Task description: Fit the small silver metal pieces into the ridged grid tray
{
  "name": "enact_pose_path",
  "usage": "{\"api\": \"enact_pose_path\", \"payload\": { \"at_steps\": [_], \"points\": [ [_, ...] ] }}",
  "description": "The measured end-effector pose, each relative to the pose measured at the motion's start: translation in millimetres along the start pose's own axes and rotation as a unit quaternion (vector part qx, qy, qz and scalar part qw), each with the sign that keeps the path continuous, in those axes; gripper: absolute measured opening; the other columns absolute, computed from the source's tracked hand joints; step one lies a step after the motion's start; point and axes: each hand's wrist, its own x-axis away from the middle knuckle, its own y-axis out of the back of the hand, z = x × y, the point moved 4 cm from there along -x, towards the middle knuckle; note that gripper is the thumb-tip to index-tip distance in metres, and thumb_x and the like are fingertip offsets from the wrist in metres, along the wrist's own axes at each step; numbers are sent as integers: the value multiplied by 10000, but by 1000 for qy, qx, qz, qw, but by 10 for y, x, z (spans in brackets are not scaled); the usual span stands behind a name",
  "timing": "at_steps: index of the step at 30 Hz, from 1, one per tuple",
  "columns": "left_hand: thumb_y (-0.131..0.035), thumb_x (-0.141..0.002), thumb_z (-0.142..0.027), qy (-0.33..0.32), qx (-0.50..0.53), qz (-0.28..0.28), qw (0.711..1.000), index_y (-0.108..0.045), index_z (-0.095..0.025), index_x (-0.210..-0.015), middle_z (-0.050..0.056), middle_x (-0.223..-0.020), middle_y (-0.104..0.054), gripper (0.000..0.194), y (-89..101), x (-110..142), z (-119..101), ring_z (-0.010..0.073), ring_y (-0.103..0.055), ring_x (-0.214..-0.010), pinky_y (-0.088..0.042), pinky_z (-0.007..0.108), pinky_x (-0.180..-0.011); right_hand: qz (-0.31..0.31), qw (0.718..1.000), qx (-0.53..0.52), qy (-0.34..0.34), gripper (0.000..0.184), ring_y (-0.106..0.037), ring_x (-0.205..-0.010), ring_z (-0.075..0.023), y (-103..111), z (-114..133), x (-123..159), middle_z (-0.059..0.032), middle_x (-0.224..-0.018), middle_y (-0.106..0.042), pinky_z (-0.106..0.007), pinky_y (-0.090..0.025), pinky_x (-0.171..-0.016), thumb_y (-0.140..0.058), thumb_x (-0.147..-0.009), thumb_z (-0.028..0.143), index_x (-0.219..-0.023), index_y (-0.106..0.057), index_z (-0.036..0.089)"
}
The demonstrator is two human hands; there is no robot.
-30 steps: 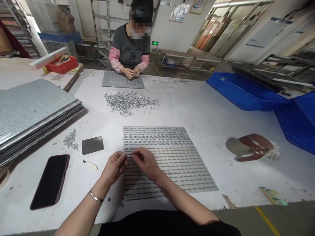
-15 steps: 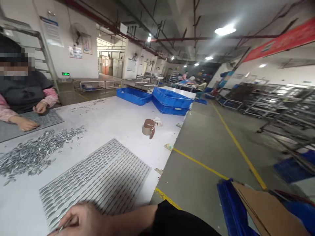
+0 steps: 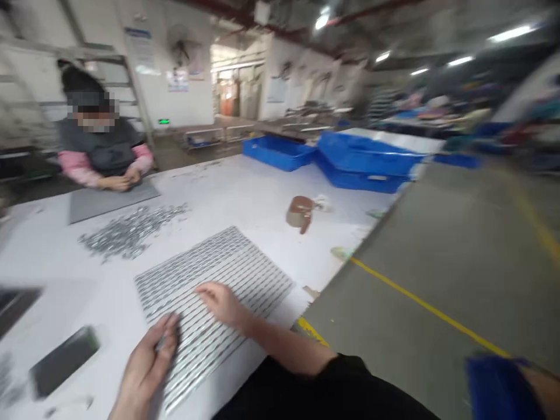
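Observation:
A ribbed, punched metal sheet (image 3: 236,265) lies on the white table (image 3: 245,192) in front of me. My left hand (image 3: 146,364) rests at the sheet's near left edge, fingers stretched out along it. On the sheet's near part sits my right hand (image 3: 221,303), fingers drawn together against the ribs; whether anything is between them is lost in the blur. A heap of small silvery metal pieces (image 3: 126,232) is spread beyond the sheet to the left.
A dark phone (image 3: 65,360) lies left of my left hand. Across the table a person in pink sleeves (image 3: 102,154) works over another sheet (image 3: 109,199). A brown jug (image 3: 301,213) stands near the table's right edge, with blue bins (image 3: 359,156) behind. Grey floor with a yellow line (image 3: 429,309) is on the right.
My head swung right and is turning back left. My left hand is in view again at the sheet's edge, and my right hand has moved onto the sheet's near part.

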Motion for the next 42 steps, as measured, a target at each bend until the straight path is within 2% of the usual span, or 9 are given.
{"api": "enact_pose_path", "payload": {
  "at_steps": [2, 7, 11, 14, 19, 25, 33, 37, 42],
  "points": [
    [-495, -888, 5, -14, 45, -12, 999, -615, -135, -965, 100, -880, -720, 200, -7, -54, 17, 53, -565, -521, -481, 121, -430, 10, 1000, 22, -14, 232, -605, -667, -157, 108, -149, -52, -11, -768, -660, -248, -499, -614, -558, -833, 294, -1008, -676, 199],
    [-646, -858, -90, -82, 49, -33, 995, -645, -70, -906, 129, -848, -706, 52, 84, -222, -21, 74, -615, -591, -483, 117, -482, 68, 994, 87, -12, 203, -541, -559, -143, 29, -363, -302, 23, -603, -579, -233, -432, -562, -521, -822, 335, -819, -656, 183],
    [-767, -788, -319, -124, 32, 45, 991, -672, -79, -972, 29, -662, -643, 317, 186, -257, -16, 15, -404, -382, -270, 115, -331, 93, 982, 161, 25, 183, -568, -604, -148, -205, -303, -412, 14, -637, -620, -239, -425, -620, -505, -835, 267, -768, -655, 189],
    [-749, -789, -384, -147, 36, 40, 988, -665, -84, -984, 37, -680, -655, 368, 289, -243, -64, 16, -370, -371, -217, 135, -329, 104, 972, 209, 25, 131, -590, -626, -155, -390, -302, -464, 9, -650, -642, -243, -426, -641, -523, -833, 198, -780, -642, 186],
    [-776, -735, -273, -139, 85, -10, 987, -622, -99, -1018, 116, -860, -713, 366, 364, -210, -138, 81, -530, -542, -374, 172, -434, 127, 942, 308, 30, 122, -591, -657, -161, -539, -321, -502, -6, -692, -656, -243, -400, -650, -536, -867, 159, -796, -633, 184],
    [-817, -718, -323, -122, 90, -19, 988, -558, -140, -884, 100, -889, -715, 358, 352, -242, -35, 48, -472, -524, -296, 150, -417, 153, 939, 308, 20, 121, -611, -694, -177, -514, -315, -488, -27, -747, -662, -239, -387, -622, -526, -913, 201, -848, -625, 175],
    [-821, -715, -362, -116, 60, 25, 991, -630, -114, -919, -7, -694, -590, 373, 362, -286, -15, 11, -352, -449, -149, 143, -366, 114, 907, 404, 2, 65, -613, -705, -193, -579, -390, -480, -38, -751, -666, -253, -366, -624, -552, -896, 186, -908, -614, 174],
    [-836, -703, -298, -117, 66, 50, 990, -636, -110, -973, 51, -808, -655, 385, 318, -267, -7, 24, -415, -507, -233, 140, -403, 94, 938, 332, 1, 218, -604, -656, -192, -528, -306, -423, -17, -702, -647, -267, -405, -629, -556, -893, 229, -1095, -565, 149],
    [-820, -718, -353, -113, 45, 74, 990, -563, -153, -837, 38, -775, -667, 347, 185, -221, 93, 18, -357, -446, -181, 148, -391, 134, 982, 130, 39, 180, -611, -664, -162, -486, -1, -175, -16, -754, -668, -258, -468, -628, -530, -922, 345, -944, -628, 196]
  ]
}}
